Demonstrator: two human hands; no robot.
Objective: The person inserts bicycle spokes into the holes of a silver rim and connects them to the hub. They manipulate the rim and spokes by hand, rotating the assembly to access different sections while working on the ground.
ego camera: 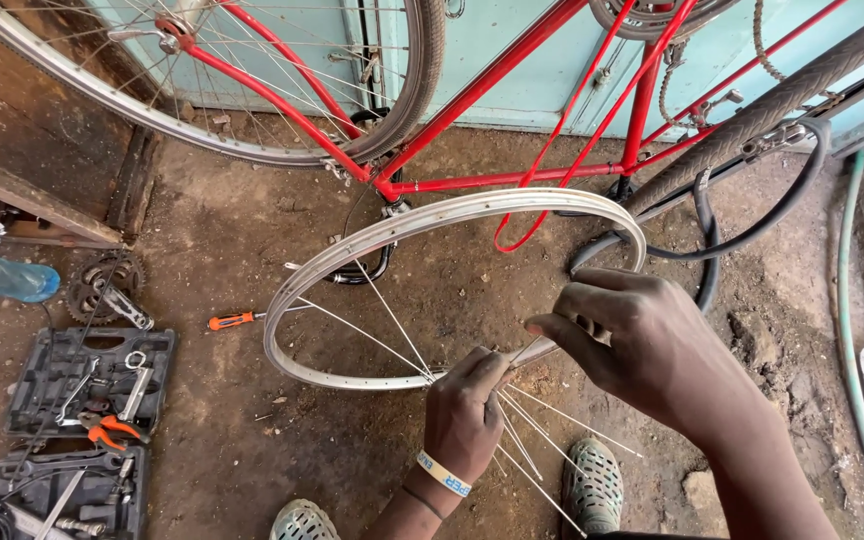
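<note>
Both hands, left hand (464, 410) and right hand (642, 345), pinch thin spokes (532, 440) at a bare silver rim (432, 220) over dirt ground (252, 440).

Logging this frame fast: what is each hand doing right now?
Left hand: closed on a bunch of loose spokes at the rim.
Right hand: closed, gripping the rim's near edge.

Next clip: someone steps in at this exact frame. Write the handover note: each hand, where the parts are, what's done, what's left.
Left hand: closed on a bundle of loose spokes at the rim's near edge.
Right hand: fingers pinching the rim from the right, holding it up on edge above the dirt floor.
Done: a few spokes already run across the rim; no hub is visible.
Left: most spoke holes are empty.
Nearby: screwdriver on the ground to the left, open tool case beyond it, red bike behind.
</note>
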